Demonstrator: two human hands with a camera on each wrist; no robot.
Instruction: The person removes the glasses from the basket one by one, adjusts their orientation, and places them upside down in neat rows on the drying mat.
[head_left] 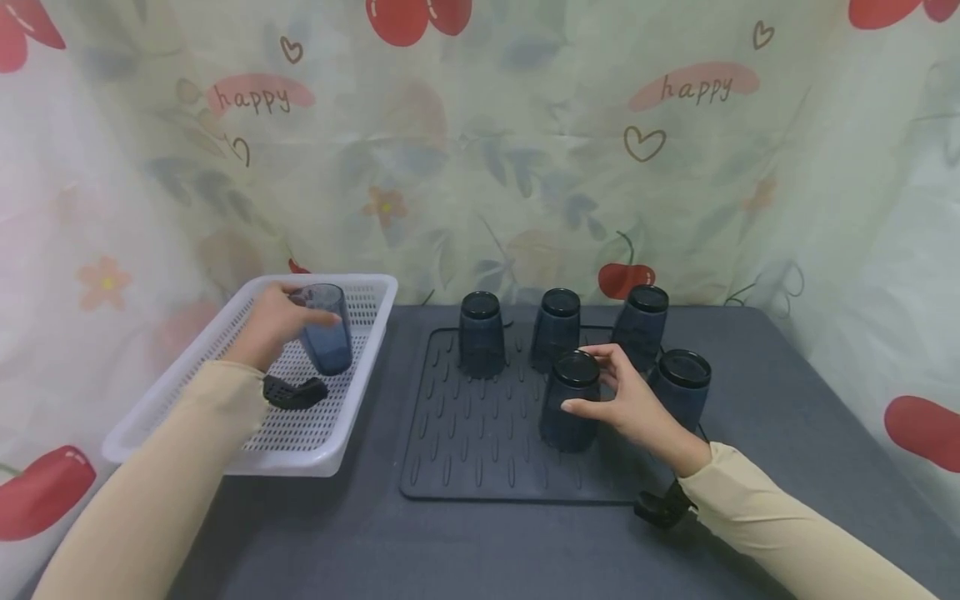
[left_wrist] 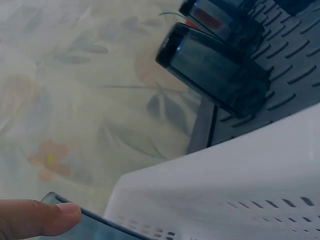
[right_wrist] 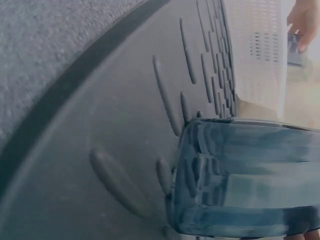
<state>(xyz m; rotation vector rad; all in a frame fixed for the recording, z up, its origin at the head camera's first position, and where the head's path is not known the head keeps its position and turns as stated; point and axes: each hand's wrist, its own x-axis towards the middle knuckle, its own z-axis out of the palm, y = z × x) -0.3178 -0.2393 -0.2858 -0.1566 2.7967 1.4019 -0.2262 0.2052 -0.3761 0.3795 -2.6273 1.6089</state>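
Inside a white perforated basket, my left hand grips an upright translucent blue drinking glass, thumb over its near side. In the left wrist view that thumb lies against the rim of the glass. On a dark ridged drying mat, my right hand holds another blue glass between thumb and fingers. This one stands upside down, its mouth at the mat in the right wrist view.
Several more glasses stand upside down on the mat: a left one, a middle one, a back right one and one beside my right hand. A patterned curtain hangs behind the grey table.
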